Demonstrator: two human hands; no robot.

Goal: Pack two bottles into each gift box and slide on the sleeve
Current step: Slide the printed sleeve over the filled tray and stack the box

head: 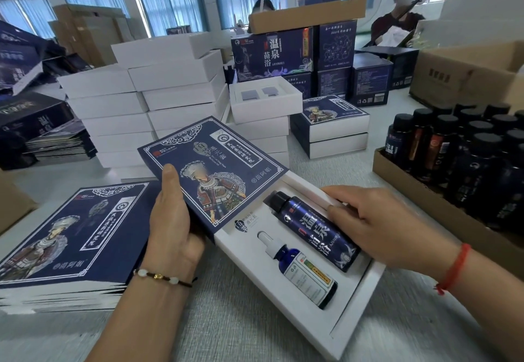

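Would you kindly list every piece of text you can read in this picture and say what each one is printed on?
"温泉苗浴": large characters on the tall dark bottle in the open gift box.
"温泉 苗浴": on the blue carton at the back.
"PICC": on the sleeve held by the left hand.
"苗阿姐": also on that sleeve.
Dropper bottle label and cardboard box print: too small or blurred.

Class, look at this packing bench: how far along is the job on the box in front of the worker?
Done: the tall bottle and dropper bottle lie in the white box. In hand: the left hand grips the blue sleeve, part-way over the box; the right hand steadies it. Left: sliding it fully on, then the stacked white boxes.
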